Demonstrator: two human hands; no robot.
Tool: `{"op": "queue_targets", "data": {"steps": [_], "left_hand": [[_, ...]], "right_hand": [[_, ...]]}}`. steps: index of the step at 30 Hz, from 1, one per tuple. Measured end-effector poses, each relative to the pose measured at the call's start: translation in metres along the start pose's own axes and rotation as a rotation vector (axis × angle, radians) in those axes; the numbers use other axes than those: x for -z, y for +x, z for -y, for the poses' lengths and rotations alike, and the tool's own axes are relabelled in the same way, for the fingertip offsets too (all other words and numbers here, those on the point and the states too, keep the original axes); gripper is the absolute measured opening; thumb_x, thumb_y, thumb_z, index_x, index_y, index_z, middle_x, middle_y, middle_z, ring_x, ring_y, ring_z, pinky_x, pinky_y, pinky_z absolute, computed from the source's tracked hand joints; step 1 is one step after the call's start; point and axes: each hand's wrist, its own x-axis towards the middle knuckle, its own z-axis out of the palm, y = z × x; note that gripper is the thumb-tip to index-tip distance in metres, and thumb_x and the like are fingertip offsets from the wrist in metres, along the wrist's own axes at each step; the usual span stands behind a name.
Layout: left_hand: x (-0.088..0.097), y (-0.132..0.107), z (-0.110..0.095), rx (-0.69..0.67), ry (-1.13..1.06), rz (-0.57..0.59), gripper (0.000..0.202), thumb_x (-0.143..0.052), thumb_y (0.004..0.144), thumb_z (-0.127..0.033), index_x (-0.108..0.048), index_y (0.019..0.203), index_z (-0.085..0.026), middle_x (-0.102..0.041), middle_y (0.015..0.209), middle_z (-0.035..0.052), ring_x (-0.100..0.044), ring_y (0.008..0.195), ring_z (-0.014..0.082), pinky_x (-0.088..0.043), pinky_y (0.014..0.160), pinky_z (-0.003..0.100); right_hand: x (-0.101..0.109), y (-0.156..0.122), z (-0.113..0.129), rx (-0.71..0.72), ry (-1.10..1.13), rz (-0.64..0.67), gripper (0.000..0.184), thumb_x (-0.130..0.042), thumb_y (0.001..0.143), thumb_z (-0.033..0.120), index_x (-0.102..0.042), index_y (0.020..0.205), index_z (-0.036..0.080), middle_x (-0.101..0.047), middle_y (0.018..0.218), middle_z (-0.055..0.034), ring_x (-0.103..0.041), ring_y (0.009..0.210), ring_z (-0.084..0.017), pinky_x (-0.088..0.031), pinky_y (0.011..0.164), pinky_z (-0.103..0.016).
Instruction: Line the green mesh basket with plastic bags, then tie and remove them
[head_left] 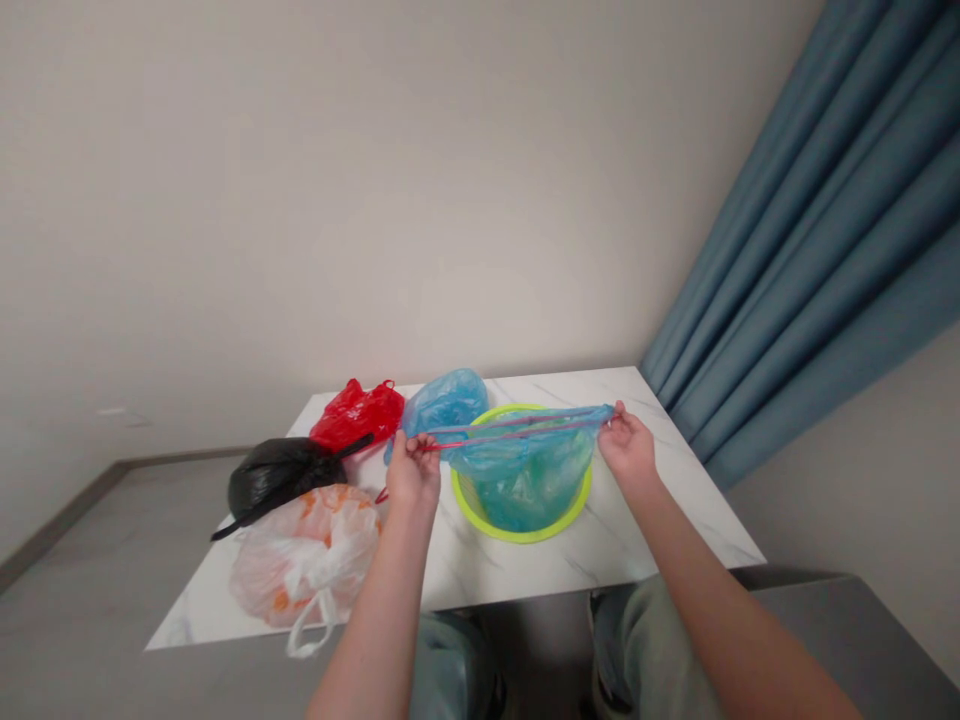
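Note:
A translucent blue plastic bag (pixel 525 465) with a reddish drawstring hangs in a yellow-green basket (pixel 523 537), its mouth stretched sideways above the rim. My left hand (pixel 414 468) pinches the red drawstring (pixel 448 445) at the left of the basket. At the right, my right hand (pixel 627 440) is closed on the other end of the string and the bag's gathered edge. The string runs taut between both hands. What lies inside the bag cannot be made out.
Left on the white marbled table (pixel 517 590) lie a knotted white bag with orange print (pixel 304 555), a tied black bag (pixel 281 475) and a red bag (pixel 358 412). Behind the basket sits another blue bag (pixel 448 400). A blue curtain (pixel 817 250) hangs at the right.

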Motion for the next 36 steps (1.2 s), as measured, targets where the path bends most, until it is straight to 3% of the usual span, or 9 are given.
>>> {"op": "queue_targets", "data": {"steps": [6,10,13,19,24,31,36], "left_hand": [[-0.007,-0.006,-0.001,-0.003,0.071,0.251,0.015,-0.071,0.079,-0.02,-0.057,0.085,-0.02,-0.068,0.082,-0.0002,-0.068,0.073,0.0115,-0.054,0.067,0.021],[-0.008,-0.011,0.001,-0.083,0.239,0.421,0.049,-0.075,0.073,-0.018,-0.055,0.117,-0.03,-0.07,0.094,-0.0014,-0.062,0.057,0.0075,-0.05,0.053,0.018],[-0.007,-0.013,0.005,-0.118,0.322,0.412,0.062,-0.074,0.073,-0.019,-0.05,0.129,-0.031,-0.07,0.092,-0.0009,-0.054,0.045,0.0047,-0.043,0.044,0.017],[-0.005,-0.008,0.018,-0.07,0.382,0.228,0.053,-0.07,0.069,-0.014,-0.056,0.12,-0.018,-0.068,0.076,-0.0016,-0.047,0.038,0.0052,-0.036,0.038,0.019],[-0.004,-0.004,0.021,-0.068,0.385,0.262,0.035,-0.071,0.067,-0.017,-0.065,0.102,-0.011,-0.065,0.075,0.0006,-0.046,0.039,0.0043,-0.03,0.037,0.02],[-0.003,0.0,0.019,-0.191,0.342,0.227,0.023,-0.067,0.075,-0.036,-0.064,0.082,-0.013,-0.058,0.066,-0.0013,-0.052,0.051,0.0083,-0.036,0.044,0.02],[-0.004,0.0,0.01,-0.137,0.068,0.242,0.015,-0.069,0.076,-0.029,-0.06,0.075,-0.016,-0.058,0.068,-0.0016,-0.054,0.06,0.0083,-0.043,0.057,0.019]], "right_hand": [[-0.001,0.001,0.0,0.035,-0.144,0.154,0.024,-0.048,0.083,-0.003,-0.063,0.088,0.015,-0.072,0.076,-0.002,-0.069,0.067,-0.009,-0.059,0.065,-0.018],[0.002,-0.004,-0.006,0.005,-0.289,0.243,0.011,-0.057,0.085,0.006,-0.065,0.086,0.014,-0.072,0.076,-0.0047,-0.069,0.066,-0.011,-0.057,0.058,-0.018],[0.005,-0.001,-0.004,0.036,-0.232,0.229,0.011,-0.059,0.084,0.006,-0.063,0.085,0.017,-0.07,0.073,-0.0004,-0.068,0.066,-0.01,-0.057,0.059,-0.016],[0.003,0.0,0.006,0.011,-0.062,0.111,0.022,-0.047,0.088,0.0,-0.059,0.085,0.019,-0.067,0.068,0.0031,-0.066,0.062,-0.006,-0.058,0.062,-0.013],[-0.002,-0.009,0.004,-0.026,-0.124,0.21,0.017,-0.049,0.085,0.004,-0.062,0.084,0.015,-0.068,0.07,-0.0003,-0.064,0.058,-0.008,-0.055,0.056,-0.014],[-0.004,-0.019,-0.002,-0.047,-0.3,0.33,0.008,-0.056,0.084,0.015,-0.064,0.085,0.017,-0.065,0.067,0.0012,-0.061,0.054,-0.01,-0.047,0.042,-0.016],[-0.006,-0.016,0.0,-0.054,-0.148,0.213,0.017,-0.049,0.088,0.007,-0.059,0.079,0.017,-0.065,0.067,-0.0005,-0.066,0.064,-0.01,-0.055,0.055,-0.017]]}}
